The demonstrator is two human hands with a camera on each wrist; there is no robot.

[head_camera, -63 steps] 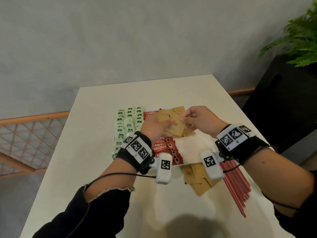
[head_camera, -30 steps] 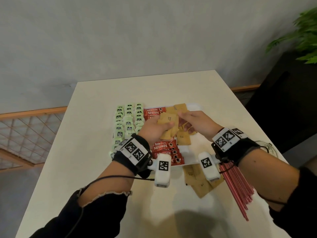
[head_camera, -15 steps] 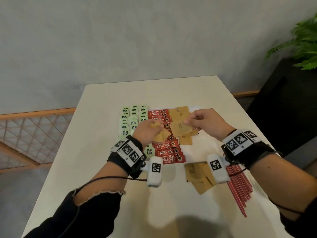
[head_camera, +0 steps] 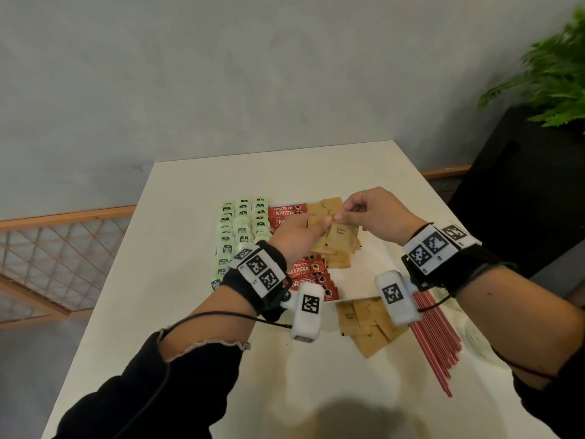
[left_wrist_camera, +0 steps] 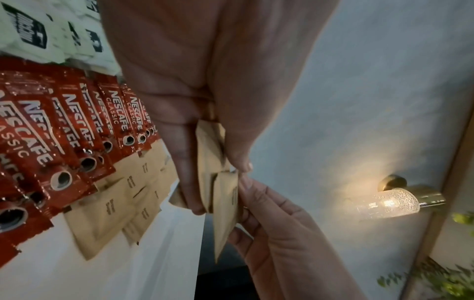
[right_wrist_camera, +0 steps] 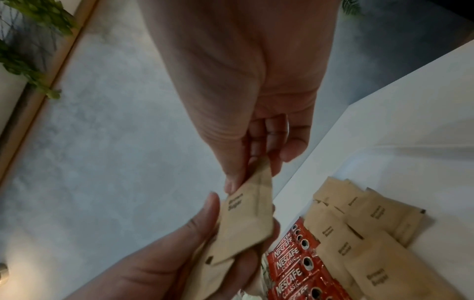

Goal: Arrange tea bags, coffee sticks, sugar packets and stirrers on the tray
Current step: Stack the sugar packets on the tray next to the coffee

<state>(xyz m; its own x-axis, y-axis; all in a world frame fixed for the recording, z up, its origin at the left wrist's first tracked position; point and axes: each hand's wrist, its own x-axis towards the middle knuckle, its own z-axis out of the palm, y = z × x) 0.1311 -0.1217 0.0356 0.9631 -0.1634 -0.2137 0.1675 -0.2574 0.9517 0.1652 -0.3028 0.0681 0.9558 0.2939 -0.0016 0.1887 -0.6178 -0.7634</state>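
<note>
Both hands [head_camera: 335,223] raised, pinching brown sugar packets [head_camera: 342,237] above tray

**Hands block the middle of the tray**

The left hand [head_camera: 296,237] covers several coffee sticks [head_camera: 308,270] mid-row. The tray [head_camera: 373,264] barely shows beneath its load. The wrist cameras hide part of the loose sugar packets [head_camera: 368,324] and stirrers [head_camera: 438,340]. The plant [head_camera: 550,74] is cut off, blurred.
</note>
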